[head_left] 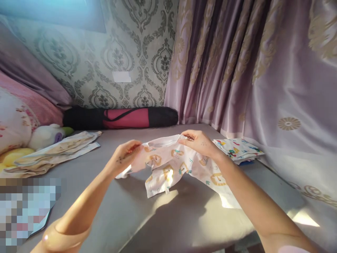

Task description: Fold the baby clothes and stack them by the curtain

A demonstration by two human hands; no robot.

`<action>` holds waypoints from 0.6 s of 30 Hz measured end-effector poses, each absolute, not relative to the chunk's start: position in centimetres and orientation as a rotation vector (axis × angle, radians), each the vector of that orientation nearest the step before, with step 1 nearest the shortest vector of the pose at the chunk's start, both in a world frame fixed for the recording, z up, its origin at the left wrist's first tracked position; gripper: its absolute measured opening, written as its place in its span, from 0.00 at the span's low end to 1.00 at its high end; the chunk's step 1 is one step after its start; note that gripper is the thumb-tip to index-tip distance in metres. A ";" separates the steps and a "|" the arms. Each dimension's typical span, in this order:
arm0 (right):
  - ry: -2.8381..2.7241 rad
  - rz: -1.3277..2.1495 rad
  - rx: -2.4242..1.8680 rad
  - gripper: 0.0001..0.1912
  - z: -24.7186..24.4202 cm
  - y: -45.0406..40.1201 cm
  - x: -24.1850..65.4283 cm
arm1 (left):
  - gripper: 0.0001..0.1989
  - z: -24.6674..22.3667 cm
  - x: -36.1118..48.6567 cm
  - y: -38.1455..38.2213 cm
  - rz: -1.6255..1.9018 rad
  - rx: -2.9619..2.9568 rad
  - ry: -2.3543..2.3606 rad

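Note:
A small, pale child's shirt, printed with orange lion faces and green leaves, is held up just above the grey bed surface. My left hand pinches one end of its banded opening between thumb and fingers. At the other end of that band, my right hand has a similar pinch. The band stretches between both hands, while the lower parts hang loose, bright with sunlight in places. My right forearm covers part of the cloth on the right.
A folded stack of colourful printed cloth lies on the right by the curtain. On the left are beige folded clothes and a white plush toy. A black and red long bag rests against the wall. Bottom left is pixelated.

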State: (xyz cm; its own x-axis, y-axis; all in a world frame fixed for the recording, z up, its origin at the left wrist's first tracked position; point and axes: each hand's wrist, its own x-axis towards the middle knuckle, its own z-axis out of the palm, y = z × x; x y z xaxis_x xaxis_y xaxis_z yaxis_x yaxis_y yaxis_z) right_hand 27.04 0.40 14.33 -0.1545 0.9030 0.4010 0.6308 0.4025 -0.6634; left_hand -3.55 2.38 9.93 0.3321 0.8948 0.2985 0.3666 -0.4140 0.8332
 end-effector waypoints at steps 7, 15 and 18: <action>-1.965 0.473 -1.141 0.15 17.6 0.1 27.1 | 0.18 17.6 -4.7 2.1 1.310 2.326 1.282; -1.841 -0.252 -1.133 0.18 24.3 -0.3 25.8 | 0.19 25.9 -5.8 0.0 1.632 2.881 1.553; -1.967 -0.397 -1.189 0.14 24.9 0.1 25.0 | 0.15 26.1 -6.0 1.2 1.280 2.918 1.559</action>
State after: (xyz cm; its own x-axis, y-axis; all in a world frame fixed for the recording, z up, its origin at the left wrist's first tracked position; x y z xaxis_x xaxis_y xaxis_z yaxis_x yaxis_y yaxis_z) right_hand 24.96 0.06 24.92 -0.2509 0.6036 0.7568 0.8498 0.5117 -0.1264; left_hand -6.02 1.24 26.13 0.3794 0.5511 0.7432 0.8361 -0.5481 -0.0204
